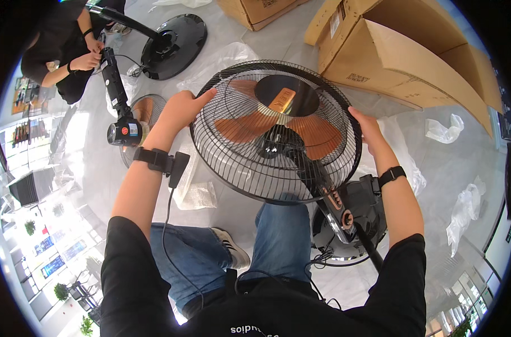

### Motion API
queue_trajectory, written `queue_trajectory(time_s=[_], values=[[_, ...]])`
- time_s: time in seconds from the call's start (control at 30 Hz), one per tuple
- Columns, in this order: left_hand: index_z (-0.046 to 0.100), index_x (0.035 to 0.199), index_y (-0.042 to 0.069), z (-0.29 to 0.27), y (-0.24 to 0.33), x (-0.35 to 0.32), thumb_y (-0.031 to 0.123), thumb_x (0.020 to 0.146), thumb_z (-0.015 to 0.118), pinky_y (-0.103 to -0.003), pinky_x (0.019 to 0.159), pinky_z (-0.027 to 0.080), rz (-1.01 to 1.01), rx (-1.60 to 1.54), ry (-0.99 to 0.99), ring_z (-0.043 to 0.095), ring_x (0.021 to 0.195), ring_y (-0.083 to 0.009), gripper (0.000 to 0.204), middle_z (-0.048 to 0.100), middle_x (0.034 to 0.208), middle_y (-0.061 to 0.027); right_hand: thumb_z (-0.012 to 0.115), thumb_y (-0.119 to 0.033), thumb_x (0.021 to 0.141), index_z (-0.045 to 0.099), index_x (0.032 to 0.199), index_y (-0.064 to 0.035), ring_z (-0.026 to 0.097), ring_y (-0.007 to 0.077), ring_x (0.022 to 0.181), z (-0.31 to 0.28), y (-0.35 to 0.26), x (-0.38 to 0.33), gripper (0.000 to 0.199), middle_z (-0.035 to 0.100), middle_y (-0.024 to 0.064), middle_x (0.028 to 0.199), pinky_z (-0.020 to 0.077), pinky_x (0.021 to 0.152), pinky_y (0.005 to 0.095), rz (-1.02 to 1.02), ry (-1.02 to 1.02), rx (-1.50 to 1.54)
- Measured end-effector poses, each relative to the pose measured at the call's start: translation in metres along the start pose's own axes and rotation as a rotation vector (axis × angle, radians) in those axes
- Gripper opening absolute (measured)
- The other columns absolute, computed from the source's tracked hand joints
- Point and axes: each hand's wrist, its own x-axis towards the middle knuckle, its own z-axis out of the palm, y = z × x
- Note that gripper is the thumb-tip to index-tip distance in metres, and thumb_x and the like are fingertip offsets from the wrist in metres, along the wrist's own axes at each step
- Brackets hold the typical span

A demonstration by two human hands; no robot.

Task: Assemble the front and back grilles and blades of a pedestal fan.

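Stretching forward, left hand (183,108) and right hand (368,128) clasp opposite sides of a round black wire fan cage (272,126).

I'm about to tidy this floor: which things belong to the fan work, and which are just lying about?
Fan work:
pedestal fan, held by left hand and right hand
its control panel
second fan, at the co-worker's hands
round black stand base

Apparently lying about:
large open cardboard box
another cardboard box, top edge
crumpled translucent plastic
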Motion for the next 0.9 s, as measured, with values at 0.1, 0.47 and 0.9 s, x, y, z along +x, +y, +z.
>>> queue_trajectory(time_s=[0.1, 0.47, 0.9], values=[[0.065, 0.074, -0.008, 0.009, -0.001, 0.017, 0.073, 0.078, 0.053, -0.037, 0.06, 0.051, -0.022, -0.036, -0.009, 0.066, 0.06, -0.0292, 0.082, 0.063, 0.063, -0.0201, 0.066, -0.057, 0.081, 0.066, 0.115, -0.007, 0.059, 0.0164, 0.097, 0.002, 0.0, 0.022, 0.06, 0.067, 0.0031, 0.105, 0.0442, 0.083, 0.0359, 0.044, -0.049, -0.053], [0.066, 0.086, -0.012, 0.033, -0.011, 0.059, 0.076, 0.077, 0.051, -0.04, 0.075, 0.051, -0.069, 0.039, 0.007, 0.068, 0.083, -0.0344, 0.09, 0.067, 0.08, -0.0268, 0.066, -0.054, 0.08, 0.068, 0.111, -0.0044, 0.062, 0.018, 0.091, 0.018, 0.007, 0.07, 0.058, 0.069, 0.0044, 0.1, 0.0462, 0.079, 0.0364, 0.103, -0.073, -0.053], [0.065, 0.085, -0.011, 0.033, 0.0, 0.059, 0.077, 0.076, 0.051, -0.04, 0.069, 0.052, -0.122, 0.021, -0.034, 0.068, 0.073, -0.0325, 0.09, 0.067, 0.074, -0.0226, 0.069, -0.05, 0.079, 0.068, 0.103, -0.0027, 0.062, 0.0173, 0.079, 0.013, 0.013, 0.088, 0.053, 0.068, 0.0043, 0.092, 0.0473, 0.068, 0.0341, 0.116, -0.141, -0.005]])
